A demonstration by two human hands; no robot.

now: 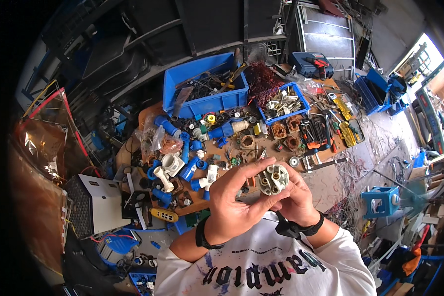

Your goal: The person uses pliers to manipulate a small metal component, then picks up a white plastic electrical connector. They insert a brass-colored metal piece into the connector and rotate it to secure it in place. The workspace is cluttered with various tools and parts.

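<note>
Close to my chest I hold a round, pale grey connector insert (pixel 274 179) with brass-coloured terminals in its face. My left hand (pixel 237 190) is closed on it, thumb along the lower side and index finger over the top. On the other side my right hand (pixel 297 200) grips the same piece, its fingers bent around the edge. The palm side of the right hand is partly hidden. Beyond my hands, blue and white plastic connector parts lie on the wooden table, among them a blue plug (pixel 189 169) and a white round housing (pixel 172 164).
A large blue crate (pixel 207 101) of tools and scraps stands at the table's back. Beside it sits a blue tray (pixel 284 103) of metal pieces. Pliers and hex keys (pixel 318 130) lie at right, near a yellow bit case (pixel 349 132). A blue stool (pixel 380 201) stands farther right.
</note>
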